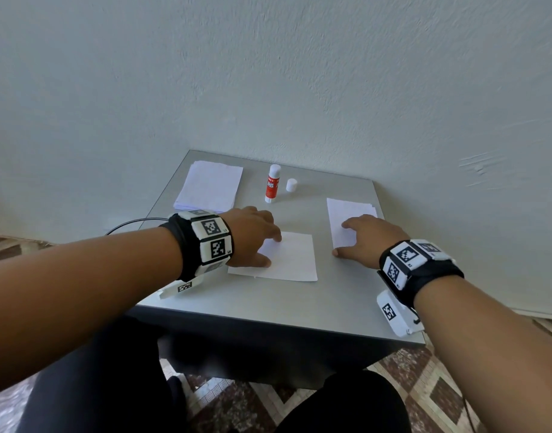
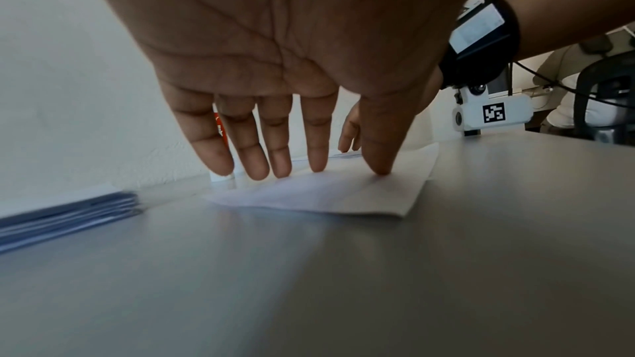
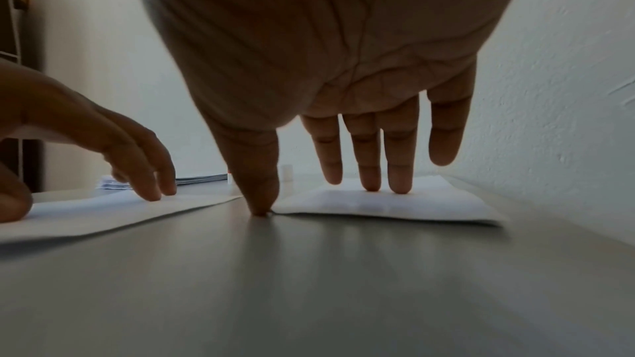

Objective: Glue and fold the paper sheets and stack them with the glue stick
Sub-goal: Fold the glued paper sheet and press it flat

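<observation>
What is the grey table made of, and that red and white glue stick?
The square grey table looks like smooth metal or laminate with a dull sheen: it faintly mirrors the fingers; which one, I cannot tell. The upright red-and-white glue stick looks like glossy plastic, with a printed label. Its small white cap stands beside it, probably plastic too.

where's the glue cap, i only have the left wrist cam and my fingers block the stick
Observer: The white cap stands on the table, just right of the uncapped glue stick.
Operator: is my right hand holding anything
Observer: No. The right hand lies open, fingers on the folded paper pile, thumb touching the table at its near corner.
Operator: how full is the blank stack
Observer: The unfolded sheet stack holds several sheets, back left.
</observation>
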